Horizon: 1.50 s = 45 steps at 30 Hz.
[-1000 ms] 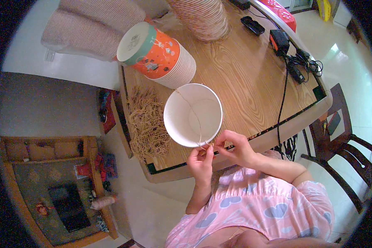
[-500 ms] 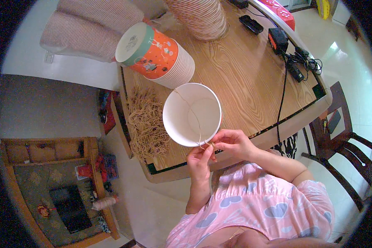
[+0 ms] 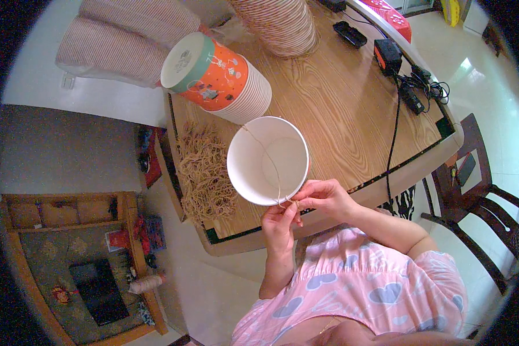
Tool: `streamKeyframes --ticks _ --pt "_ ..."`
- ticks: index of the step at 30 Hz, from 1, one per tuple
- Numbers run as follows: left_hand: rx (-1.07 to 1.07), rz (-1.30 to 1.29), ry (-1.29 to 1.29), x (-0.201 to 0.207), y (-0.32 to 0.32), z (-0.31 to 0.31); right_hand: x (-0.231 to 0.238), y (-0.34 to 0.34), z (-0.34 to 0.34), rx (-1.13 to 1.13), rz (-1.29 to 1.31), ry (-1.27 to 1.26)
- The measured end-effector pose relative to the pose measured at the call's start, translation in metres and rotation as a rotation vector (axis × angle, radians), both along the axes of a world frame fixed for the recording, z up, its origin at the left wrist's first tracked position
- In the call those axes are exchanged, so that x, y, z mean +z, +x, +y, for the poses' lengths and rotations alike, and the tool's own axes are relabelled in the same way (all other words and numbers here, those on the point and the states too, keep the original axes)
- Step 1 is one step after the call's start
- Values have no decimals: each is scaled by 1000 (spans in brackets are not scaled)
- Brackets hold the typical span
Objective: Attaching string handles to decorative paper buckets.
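Observation:
A white-lined paper bucket point(image 3: 245, 173) stands at the table's near edge with its mouth toward me. A thin length of twine point(image 3: 275, 167) runs from the far side of its rim across the inside to the near rim. There my left hand point(image 3: 278, 226) pinches the twine between thumb and finger. My right hand point(image 3: 326, 198) pinches it too, fingertips against the left ones, just outside the rim. Whether the twine is knotted there is too small to tell. Left of the bucket lies a loose heap of cut twine point(image 3: 206, 179).
Beyond the bucket lies a stack of nested paper buckets point(image 3: 228, 81), the end one orange and green. A taller stack point(image 3: 279, 26) and bagged stacks point(image 3: 109, 52) are farther back. A black adapter with cables point(image 3: 412, 95) sits at the right table edge; a dark chair point(image 3: 473, 184) stands beyond.
Both hands stay at the near rim with the twine pinched; the fingers have shifted only slightly. The bucket has barely moved.

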<state>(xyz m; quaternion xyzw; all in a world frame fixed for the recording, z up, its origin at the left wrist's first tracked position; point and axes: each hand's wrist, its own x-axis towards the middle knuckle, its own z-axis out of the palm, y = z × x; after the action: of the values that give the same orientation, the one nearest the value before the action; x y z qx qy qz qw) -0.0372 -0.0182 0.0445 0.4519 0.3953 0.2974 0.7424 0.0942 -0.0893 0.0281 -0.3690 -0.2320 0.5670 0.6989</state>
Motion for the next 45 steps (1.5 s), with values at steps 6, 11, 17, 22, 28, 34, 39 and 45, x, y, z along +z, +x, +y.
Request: streamKeyframes --ticks 6,11,17,22,28,34,39,45 --pt "47 43 52 -3 1 1 -2 2 -2 -128 -439 80" --pt "49 48 82 -5 -2 2 3 3 -3 -222 -702 149" --pt "61 36 30 0 1 1 -1 -4 -1 -145 -424 1" --pt "18 53 -8 5 0 2 -12 -5 1 38 -27 -50" --pt "-4 40 43 -4 -4 4 -22 -5 1 77 -2 -75" --pt "8 40 74 -7 -4 3 -22 -4 -2 84 -1 -74" --pt "6 31 83 -8 -7 3 -11 -6 -5 -50 48 -28" --pt "26 83 90 -2 -3 0 -6 -4 -7 -101 -432 -18"
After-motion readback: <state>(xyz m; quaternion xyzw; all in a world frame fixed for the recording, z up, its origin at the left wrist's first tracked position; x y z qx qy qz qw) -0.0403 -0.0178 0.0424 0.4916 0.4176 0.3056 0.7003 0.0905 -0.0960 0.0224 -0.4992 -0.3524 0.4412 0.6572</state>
